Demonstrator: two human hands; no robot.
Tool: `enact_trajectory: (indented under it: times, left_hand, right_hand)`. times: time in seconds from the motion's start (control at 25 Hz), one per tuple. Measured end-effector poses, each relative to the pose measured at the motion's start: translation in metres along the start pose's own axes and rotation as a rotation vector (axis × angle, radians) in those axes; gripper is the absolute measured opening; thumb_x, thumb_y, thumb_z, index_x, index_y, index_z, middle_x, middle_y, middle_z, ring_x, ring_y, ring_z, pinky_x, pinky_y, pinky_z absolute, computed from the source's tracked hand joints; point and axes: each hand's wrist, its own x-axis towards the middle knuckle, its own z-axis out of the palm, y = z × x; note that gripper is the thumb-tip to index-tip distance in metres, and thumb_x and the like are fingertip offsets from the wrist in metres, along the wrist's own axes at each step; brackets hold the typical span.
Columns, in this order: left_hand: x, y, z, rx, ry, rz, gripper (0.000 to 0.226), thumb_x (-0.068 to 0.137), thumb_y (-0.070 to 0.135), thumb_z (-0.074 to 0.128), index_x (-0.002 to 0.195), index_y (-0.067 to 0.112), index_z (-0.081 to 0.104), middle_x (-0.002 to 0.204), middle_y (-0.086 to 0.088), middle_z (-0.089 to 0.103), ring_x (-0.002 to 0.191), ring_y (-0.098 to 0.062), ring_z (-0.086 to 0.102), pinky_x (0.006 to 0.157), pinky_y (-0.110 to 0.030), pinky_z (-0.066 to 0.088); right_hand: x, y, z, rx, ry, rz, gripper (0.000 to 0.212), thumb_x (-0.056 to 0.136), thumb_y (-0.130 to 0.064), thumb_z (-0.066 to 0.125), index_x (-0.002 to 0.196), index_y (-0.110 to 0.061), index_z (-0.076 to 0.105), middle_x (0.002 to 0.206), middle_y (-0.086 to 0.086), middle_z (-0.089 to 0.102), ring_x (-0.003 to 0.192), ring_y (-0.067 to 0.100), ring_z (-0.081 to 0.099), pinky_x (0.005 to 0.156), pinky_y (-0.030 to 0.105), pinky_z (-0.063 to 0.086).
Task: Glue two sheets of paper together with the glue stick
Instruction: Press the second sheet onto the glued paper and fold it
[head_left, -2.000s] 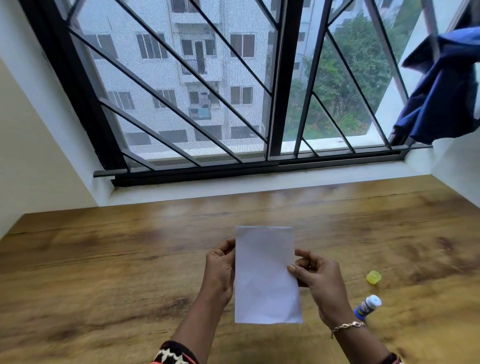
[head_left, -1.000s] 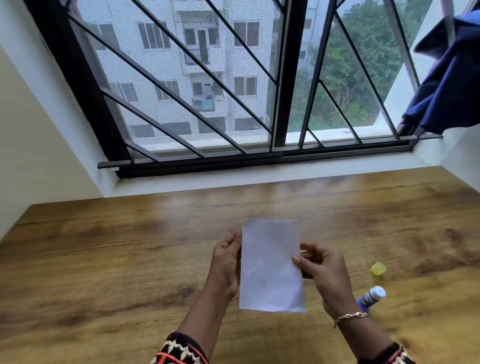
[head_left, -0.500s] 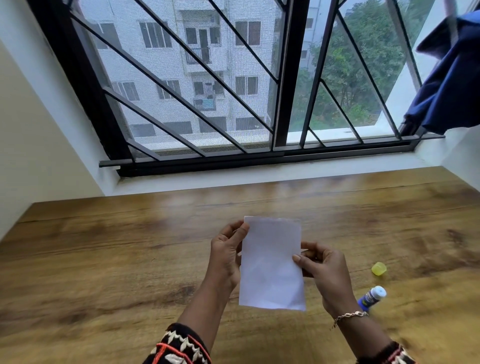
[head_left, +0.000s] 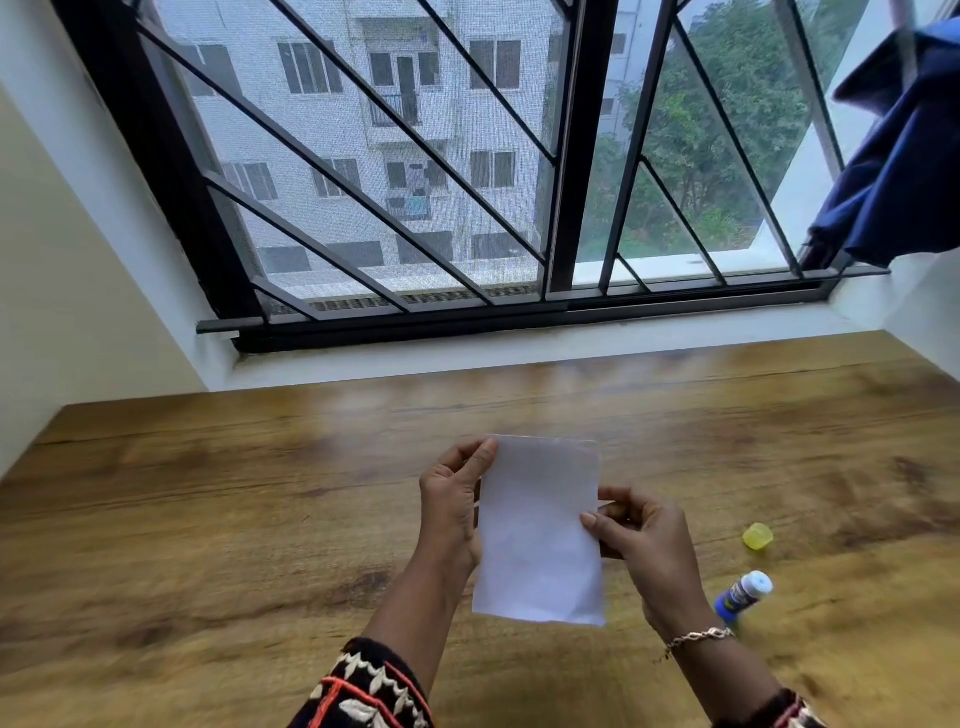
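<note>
Two hands, left hand (head_left: 451, 508) and right hand (head_left: 644, 540), pinch the white paper (head_left: 540, 530) by its side edges above the wooden table (head_left: 208, 519), seemingly pressing glued sheets together; the uncapped glue stick (head_left: 743, 595) lies nearby, likely needing recapping next.

Both hands are being held raised in front of the body, each pinching at an edge.

The left hand (head_left: 451, 506) is sitting palm inward, its forefinger extending upward and its thumb pressing from the near side, the grip closing along the left edge. The right hand (head_left: 644, 545) is sitting slightly lower, thumb on the near face and fingers curling behind, pinching the right edge. Both forearms are angling up from below in patterned sleeves; the right wrist is wearing a chain bracelet.
</note>
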Motion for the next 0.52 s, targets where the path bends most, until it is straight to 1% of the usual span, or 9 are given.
enact_trajectory:
  times: [0.08, 0.16, 0.24, 0.28, 0.32, 0.4, 0.44, 0.52]
  left_hand:
    - [-0.001, 0.001, 0.000, 0.016, 0.007, 0.051, 0.023, 0.081, 0.006, 0.065, 0.063, 0.019, 0.068, 0.054, 0.010, 0.065, 0.050, -0.005, 0.058, 0.043, -0.016, 0.046]
    - [-0.001, 0.003, -0.001, 0.078, 0.009, 0.137, 0.018, 0.081, 0.005, 0.065, 0.068, 0.018, 0.068, 0.057, 0.012, 0.065, 0.058, -0.006, 0.056, 0.050, -0.016, 0.045]
    - [-0.003, 0.006, -0.002, 0.146, -0.003, 0.233, 0.017, 0.080, 0.002, 0.065, 0.072, 0.016, 0.068, 0.063, 0.010, 0.067, 0.066, -0.008, 0.057, 0.060, -0.019, 0.045]
    - [-0.004, 0.009, -0.002, 0.179, -0.017, 0.273, 0.017, 0.080, 0.001, 0.065, 0.072, 0.016, 0.068, 0.066, 0.008, 0.067, 0.068, -0.009, 0.057, 0.063, -0.021, 0.044]
    - [-0.006, 0.011, 0.000, 0.211, -0.036, 0.302, 0.018, 0.080, 0.000, 0.065, 0.072, 0.015, 0.068, 0.067, 0.008, 0.067, 0.069, -0.008, 0.058, 0.065, -0.021, 0.044]
    - [-0.008, 0.017, 0.004, 0.256, -0.077, 0.330, 0.019, 0.080, -0.002, 0.064, 0.071, 0.014, 0.068, 0.065, 0.008, 0.068, 0.069, -0.007, 0.059, 0.065, -0.021, 0.044]
    - [-0.010, 0.020, 0.007, 0.275, -0.097, 0.339, 0.018, 0.080, -0.002, 0.064, 0.070, 0.012, 0.068, 0.066, 0.006, 0.068, 0.069, -0.009, 0.059, 0.066, -0.023, 0.044]
    - [-0.013, 0.027, 0.013, 0.313, -0.139, 0.369, 0.012, 0.080, -0.001, 0.063, 0.073, 0.007, 0.068, 0.072, -0.003, 0.068, 0.072, -0.016, 0.060, 0.067, -0.031, 0.046]
  right_hand:
    - [-0.001, -0.002, -0.002, 0.002, -0.028, 0.040, 0.025, 0.073, 0.004, 0.068, 0.095, -0.006, 0.063, 0.064, 0.004, 0.058, 0.057, 0.011, 0.063, 0.049, 0.021, 0.053]
    - [0.000, -0.007, -0.006, -0.079, 0.012, 0.036, 0.024, 0.073, -0.006, 0.071, 0.096, -0.008, 0.063, 0.070, 0.003, 0.058, 0.063, 0.016, 0.061, 0.054, 0.025, 0.054]
    - [0.004, -0.021, -0.010, -0.241, 0.103, -0.084, 0.022, 0.075, -0.013, 0.071, 0.096, -0.012, 0.064, 0.079, 0.003, 0.063, 0.075, 0.017, 0.062, 0.068, 0.031, 0.054]
    - [0.007, -0.033, -0.010, -0.310, 0.114, -0.170, 0.021, 0.076, -0.014, 0.070, 0.096, -0.016, 0.064, 0.084, 0.003, 0.065, 0.080, 0.015, 0.063, 0.074, 0.030, 0.053]
    - [0.010, -0.046, -0.008, -0.362, 0.084, -0.252, 0.021, 0.077, -0.014, 0.069, 0.097, -0.018, 0.064, 0.088, 0.001, 0.067, 0.084, 0.013, 0.063, 0.078, 0.028, 0.051]
    - [0.021, -0.073, 0.001, -0.481, -0.068, -0.378, 0.022, 0.076, -0.013, 0.069, 0.098, -0.016, 0.066, 0.094, -0.002, 0.067, 0.090, 0.011, 0.062, 0.084, 0.023, 0.048]
    - [0.026, -0.085, 0.008, -0.551, -0.158, -0.419, 0.022, 0.075, -0.013, 0.070, 0.096, -0.015, 0.067, 0.095, -0.002, 0.068, 0.091, 0.011, 0.062, 0.086, 0.023, 0.047]
    - [0.034, -0.103, 0.023, -0.674, -0.297, -0.487, 0.020, 0.071, -0.013, 0.073, 0.092, -0.011, 0.070, 0.095, 0.004, 0.070, 0.092, 0.015, 0.063, 0.086, 0.025, 0.047]
